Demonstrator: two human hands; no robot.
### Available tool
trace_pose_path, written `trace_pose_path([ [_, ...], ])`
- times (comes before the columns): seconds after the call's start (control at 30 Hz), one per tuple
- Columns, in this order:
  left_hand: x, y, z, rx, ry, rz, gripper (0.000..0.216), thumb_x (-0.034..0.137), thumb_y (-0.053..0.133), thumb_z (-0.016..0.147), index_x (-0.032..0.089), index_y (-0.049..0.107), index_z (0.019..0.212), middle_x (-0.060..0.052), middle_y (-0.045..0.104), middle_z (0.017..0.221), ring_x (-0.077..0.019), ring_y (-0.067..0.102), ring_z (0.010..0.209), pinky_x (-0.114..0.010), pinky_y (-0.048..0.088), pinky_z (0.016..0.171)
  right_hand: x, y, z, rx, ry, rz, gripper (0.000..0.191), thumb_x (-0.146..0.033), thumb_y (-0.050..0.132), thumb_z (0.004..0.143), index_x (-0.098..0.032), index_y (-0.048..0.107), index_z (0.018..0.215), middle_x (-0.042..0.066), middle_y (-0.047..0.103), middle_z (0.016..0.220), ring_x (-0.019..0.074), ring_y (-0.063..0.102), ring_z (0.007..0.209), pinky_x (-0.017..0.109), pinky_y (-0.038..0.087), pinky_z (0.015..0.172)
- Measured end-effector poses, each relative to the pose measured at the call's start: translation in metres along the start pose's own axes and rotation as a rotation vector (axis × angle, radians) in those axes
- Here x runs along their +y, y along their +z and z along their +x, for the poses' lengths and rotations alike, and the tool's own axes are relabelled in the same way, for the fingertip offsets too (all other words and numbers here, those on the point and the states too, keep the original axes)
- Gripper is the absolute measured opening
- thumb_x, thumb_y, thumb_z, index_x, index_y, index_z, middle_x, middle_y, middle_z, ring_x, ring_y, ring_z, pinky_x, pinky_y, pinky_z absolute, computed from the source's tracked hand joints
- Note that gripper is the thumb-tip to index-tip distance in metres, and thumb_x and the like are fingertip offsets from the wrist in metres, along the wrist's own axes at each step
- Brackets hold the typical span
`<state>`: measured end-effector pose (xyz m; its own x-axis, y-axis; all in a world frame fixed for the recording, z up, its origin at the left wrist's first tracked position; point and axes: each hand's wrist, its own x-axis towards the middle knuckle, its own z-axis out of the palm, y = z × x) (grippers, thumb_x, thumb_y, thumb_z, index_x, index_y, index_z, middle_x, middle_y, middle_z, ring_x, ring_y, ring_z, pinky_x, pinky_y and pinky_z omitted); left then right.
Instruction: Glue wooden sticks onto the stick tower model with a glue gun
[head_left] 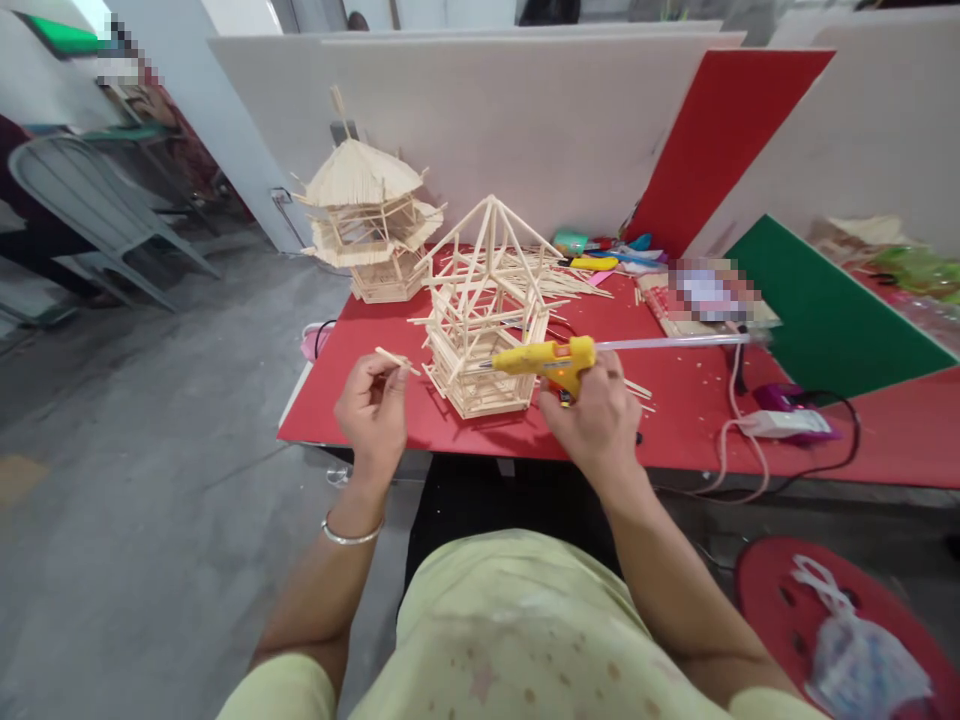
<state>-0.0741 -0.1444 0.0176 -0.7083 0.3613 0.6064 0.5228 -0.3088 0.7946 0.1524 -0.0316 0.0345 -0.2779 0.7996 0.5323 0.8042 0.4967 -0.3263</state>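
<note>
My left hand (373,408) pinches a thin wooden stick (397,360) just left of an unfinished stick house (480,320) on the red table (465,425). My right hand (596,420) grips a yellow glue gun (546,360) whose nozzle points left at the house frame. A clear glue stick (675,342) juts out of the gun's back to the right.
A finished stick pagoda (367,220) stands at the table's back left. Loose sticks (570,280), pens and craft items lie behind the house. A power strip with cables (787,425) is at the right. White, red and green boards stand behind. A grey chair (90,200) stands far left.
</note>
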Motion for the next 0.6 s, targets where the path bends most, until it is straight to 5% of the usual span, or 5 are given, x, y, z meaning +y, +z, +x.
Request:
trace_pose_path([
  [0.17,0.025,0.003,-0.002,-0.057,0.097,0.038,0.012,0.03,0.069,0.089,0.019,0.067,0.085,-0.002,0.068,0.085,-0.0141,0.065,0.081,-0.027,0.052,0.077,-0.021,0.017,-0.004,0.011,-0.106,-0.131,0.042,-0.045,0.052,0.092,-0.013,0.055,0.118,0.012,0.062,0.101,0.0201,0.059,0.074,0.029,0.027,0.057],
  [0.6,0.018,0.001,-0.004,-0.078,0.109,0.106,0.011,0.031,0.07,0.088,0.021,0.07,0.085,-0.003,0.072,0.086,-0.0157,0.067,0.081,-0.029,0.054,0.077,-0.023,0.015,-0.002,-0.035,-0.121,-0.16,0.041,-0.041,0.05,0.092,-0.013,0.053,0.122,0.013,0.062,0.104,0.0215,0.059,0.076,0.029,0.028,0.058],
])
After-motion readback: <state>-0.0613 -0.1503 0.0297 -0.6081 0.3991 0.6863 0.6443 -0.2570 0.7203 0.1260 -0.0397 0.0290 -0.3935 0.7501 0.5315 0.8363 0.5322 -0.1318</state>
